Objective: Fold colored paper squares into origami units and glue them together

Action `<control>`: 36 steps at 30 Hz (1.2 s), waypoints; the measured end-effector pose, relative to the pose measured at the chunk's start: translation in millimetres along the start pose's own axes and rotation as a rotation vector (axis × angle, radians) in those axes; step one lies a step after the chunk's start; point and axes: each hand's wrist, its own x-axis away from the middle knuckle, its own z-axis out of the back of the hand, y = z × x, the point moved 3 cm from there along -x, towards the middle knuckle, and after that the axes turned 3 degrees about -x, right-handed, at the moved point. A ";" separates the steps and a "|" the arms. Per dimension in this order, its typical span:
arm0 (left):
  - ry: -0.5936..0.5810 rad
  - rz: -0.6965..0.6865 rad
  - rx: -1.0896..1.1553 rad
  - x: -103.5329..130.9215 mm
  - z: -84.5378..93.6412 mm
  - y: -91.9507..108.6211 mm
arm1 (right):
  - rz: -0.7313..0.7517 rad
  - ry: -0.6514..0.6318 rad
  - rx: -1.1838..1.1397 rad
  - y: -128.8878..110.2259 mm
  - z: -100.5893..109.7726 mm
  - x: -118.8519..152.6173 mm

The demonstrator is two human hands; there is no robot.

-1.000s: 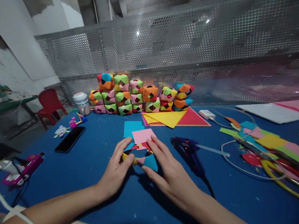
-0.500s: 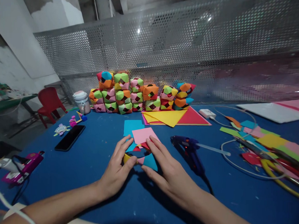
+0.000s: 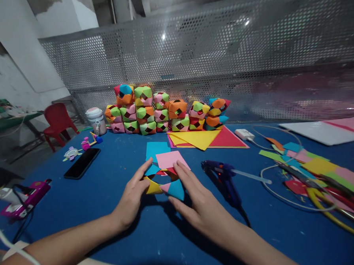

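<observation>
A ring of folded paper in yellow, pink, blue and red is held a little above the blue table. My left hand grips its left side, thumb on the yellow part and fingers by the blue part behind. On the right side, my right hand holds it between the thumb below and fingers above. Just beyond the ring lie a pink paper square and a blue sheet.
Stacked paper balls stand behind coloured sheets. A glue gun lies right, before paper strips and cables. At left are a phone, a power strip and a jar.
My left hand has shifted slightly left, its thumb off the middle join, so more of the yellow part shows. The ring has moved slightly left. My right hand has barely moved.
</observation>
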 end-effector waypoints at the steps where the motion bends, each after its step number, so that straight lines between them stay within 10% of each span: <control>1: 0.004 0.006 0.015 -0.8 0.3 -0.4 | -0.004 0.001 0.000 0.9 -0.2 -0.3; 36: 0.062 -0.056 -0.147 4.5 -4.5 -3.5 | 0.116 0.089 0.123 -0.9 -12.3 2.9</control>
